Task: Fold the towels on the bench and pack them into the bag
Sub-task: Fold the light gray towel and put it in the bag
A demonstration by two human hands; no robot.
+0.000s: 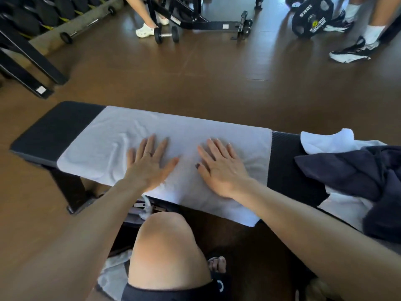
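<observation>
From the head camera, I see my left hand (149, 164) and right hand (221, 168) spread flat, fingers straight, pressing the long white terry towel (108, 135) lying along the black padded bench (58, 124). Its near edge overhangs; I judge a careless fold could drag it floorward.
</observation>
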